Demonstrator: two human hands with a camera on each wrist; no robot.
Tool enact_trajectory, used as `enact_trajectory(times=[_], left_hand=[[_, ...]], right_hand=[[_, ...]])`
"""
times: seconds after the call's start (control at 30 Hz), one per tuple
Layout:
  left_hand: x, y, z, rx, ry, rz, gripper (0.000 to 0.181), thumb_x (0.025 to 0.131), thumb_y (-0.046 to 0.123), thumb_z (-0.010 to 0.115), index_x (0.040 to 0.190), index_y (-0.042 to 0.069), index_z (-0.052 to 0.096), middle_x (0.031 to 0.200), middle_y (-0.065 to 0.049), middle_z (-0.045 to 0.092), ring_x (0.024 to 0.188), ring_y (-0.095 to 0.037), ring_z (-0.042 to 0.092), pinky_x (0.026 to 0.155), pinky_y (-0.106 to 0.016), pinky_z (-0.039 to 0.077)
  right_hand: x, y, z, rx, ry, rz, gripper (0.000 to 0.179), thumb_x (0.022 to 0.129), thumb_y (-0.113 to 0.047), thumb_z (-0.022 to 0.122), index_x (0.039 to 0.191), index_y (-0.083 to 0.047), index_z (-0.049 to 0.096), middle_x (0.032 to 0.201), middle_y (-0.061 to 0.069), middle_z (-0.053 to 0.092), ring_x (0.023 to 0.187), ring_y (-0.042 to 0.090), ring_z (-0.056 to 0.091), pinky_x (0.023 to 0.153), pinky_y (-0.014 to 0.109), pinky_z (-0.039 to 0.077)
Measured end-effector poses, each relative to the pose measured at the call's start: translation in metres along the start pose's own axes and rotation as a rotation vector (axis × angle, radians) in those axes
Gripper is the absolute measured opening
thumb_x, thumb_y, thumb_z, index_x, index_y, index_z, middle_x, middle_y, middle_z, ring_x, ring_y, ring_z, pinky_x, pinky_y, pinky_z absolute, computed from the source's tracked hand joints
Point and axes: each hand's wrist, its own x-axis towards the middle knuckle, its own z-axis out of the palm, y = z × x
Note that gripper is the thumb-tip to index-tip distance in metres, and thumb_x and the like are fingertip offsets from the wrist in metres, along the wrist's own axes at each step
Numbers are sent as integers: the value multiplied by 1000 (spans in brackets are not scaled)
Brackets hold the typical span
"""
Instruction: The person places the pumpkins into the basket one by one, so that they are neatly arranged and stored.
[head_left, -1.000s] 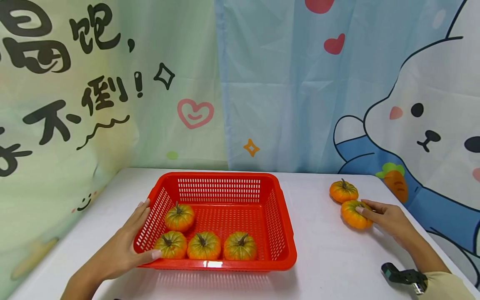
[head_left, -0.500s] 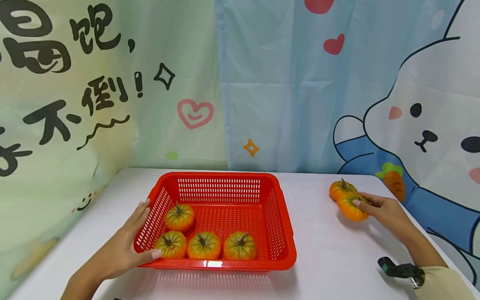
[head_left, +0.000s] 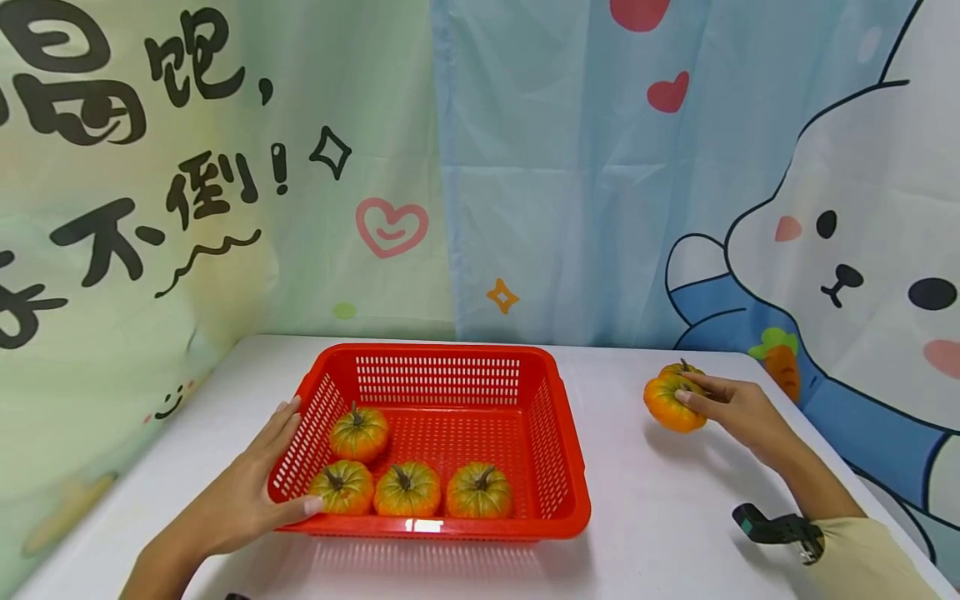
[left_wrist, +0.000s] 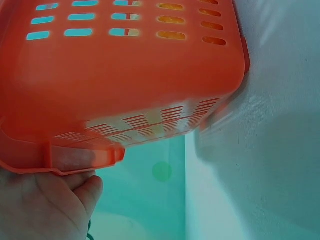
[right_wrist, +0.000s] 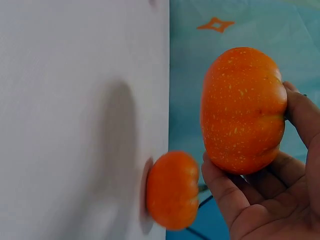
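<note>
My right hand (head_left: 731, 408) pinches a small orange pumpkin (head_left: 667, 406) between thumb and fingers. In the right wrist view this pumpkin (right_wrist: 245, 110) is off the table, its shadow falling on the white cloth. A second pumpkin (right_wrist: 172, 190) sits on the table behind it, mostly covered in the head view. At the left, my left hand (head_left: 232, 492) holds the corner of a red plastic basket (head_left: 551, 529), thumb over the near rim and fingers along the left side. Inside the basket lie several yellow-green and orange pumpkins (head_left: 407, 490), one at the left and others along the front wall.
A white cloth (head_left: 622, 500) covers the table. Behind it hangs a printed curtain (head_left: 517, 208) with hearts, lettering and a cartoon bear. A dark device (head_left: 776, 527) is strapped on the right wrist, by a beige sleeve (head_left: 862, 558).
My right hand has lifted the nearer pumpkin from the table and carried it leftward, so it now overlaps the farther one in the head view. The left hand stays on the basket.
</note>
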Motion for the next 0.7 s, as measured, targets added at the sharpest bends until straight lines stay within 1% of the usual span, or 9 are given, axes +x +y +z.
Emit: enact_trajectory(times=[0.13,0.3,0.37,0.47,0.6,0.63,0.7], left_hand=[[0,1,-1,4,-1,1,104,78,41,77,154,-1,20,160,-14,13,147,-34,6,97,-70,28],[0,1,-1,-5,-1,2,103,78,40,77,153,-1,21,160,-13,14,147,-31,6,98,-69,29],[0,1,-1,-3,-2,2,102,78,40,77,154,0,21,160,-12,14,147,-30,6,97,-69,29],[-1,0,0,5,-1,4,101,78,40,77,154,1,22,160,-12,14,147,-28,6,99,-67,29],[-2,0,0,10,2,8,101,79,39,77,154,3,21,161,-11,14,147,-27,5,104,-59,27],[-1,0,-1,11,5,11,101,79,39,77,154,3,21,161,-11,14,147,-26,5,107,-53,25],[-1,-1,-2,14,11,23,101,79,39,77,154,2,21,160,-12,14,147,-27,5,110,-35,20]], right_hand=[[1,-12,2,10,-12,-33,81,92,-57,57,147,0,39,138,30,46,111,36,51,88,34,50],[3,-28,5,32,-17,-61,79,92,-55,59,147,-2,41,133,28,50,106,34,53,79,23,51],[3,-35,6,46,-23,-78,77,92,-53,60,146,-1,42,130,27,52,105,33,54,77,21,51],[1,-48,9,68,-31,-106,75,92,-50,61,145,-1,44,128,26,54,104,32,54,78,21,51],[1,-67,12,100,-39,-144,70,92,-46,63,144,-2,47,127,23,56,104,32,55,80,24,52],[2,-72,13,107,-42,-156,68,92,-45,64,143,-2,48,127,23,57,105,32,55,80,23,52],[3,-80,15,123,-48,-184,66,92,-43,65,142,-3,49,128,21,57,105,32,55,81,22,51]])
